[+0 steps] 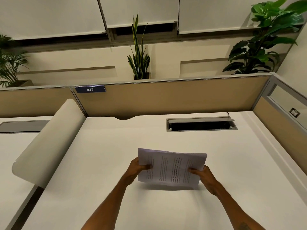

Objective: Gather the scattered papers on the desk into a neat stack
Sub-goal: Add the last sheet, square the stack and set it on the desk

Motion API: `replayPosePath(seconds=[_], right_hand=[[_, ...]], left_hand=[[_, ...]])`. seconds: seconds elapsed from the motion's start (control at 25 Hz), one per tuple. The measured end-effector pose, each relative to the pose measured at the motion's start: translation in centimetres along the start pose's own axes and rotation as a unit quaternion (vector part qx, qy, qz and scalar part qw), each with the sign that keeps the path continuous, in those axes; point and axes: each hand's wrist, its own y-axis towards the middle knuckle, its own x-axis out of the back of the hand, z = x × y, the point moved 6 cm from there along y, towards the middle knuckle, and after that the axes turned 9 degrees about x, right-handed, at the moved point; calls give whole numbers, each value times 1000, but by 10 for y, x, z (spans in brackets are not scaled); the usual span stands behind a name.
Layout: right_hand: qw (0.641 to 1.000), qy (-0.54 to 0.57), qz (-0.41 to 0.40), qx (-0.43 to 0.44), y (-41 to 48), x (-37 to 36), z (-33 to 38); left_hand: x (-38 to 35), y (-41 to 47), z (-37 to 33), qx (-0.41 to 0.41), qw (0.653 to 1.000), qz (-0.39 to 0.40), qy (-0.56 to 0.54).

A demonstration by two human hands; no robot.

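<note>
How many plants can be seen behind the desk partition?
3. A palm-like plant stands at the far left, a tall spiky plant in the middle, and a broad-leaved plant at the far right. Others may be hidden beyond the picture's edges.

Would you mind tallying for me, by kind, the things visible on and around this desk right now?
Potted plants: 3 (left, middle, right)
Paper stack: 1, held in left hand and right hand
Number sign: 1
Cable hatch: 1
Total: 6
</note>
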Motion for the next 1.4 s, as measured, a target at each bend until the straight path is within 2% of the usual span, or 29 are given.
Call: replayPosePath(seconds=[0.24, 0.36, 0.56, 0.92, 1.12, 1.4], right_hand=[[998, -7, -49, 45, 10, -4, 20], [997, -12, -56, 56, 11, -4, 21], [998, -34, -12, 52, 2, -2, 7], [995, -42, -73, 58, 15, 0, 11], [997, -50, -33, 43, 15, 0, 5], [997, -45, -62, 34, 23, 3, 7]], left_hand=[[-4, -4, -4, -45, 997, -51, -45], [-7, -4, 5, -43, 995, -65, -66], [-12, -3, 27, -13, 998, -36, -47], [-12, 4, 11, -35, 998, -39, -25], [-7, 10, 20, -12, 998, -49, -30], [-7, 15, 21, -20, 998, -48, -27]])
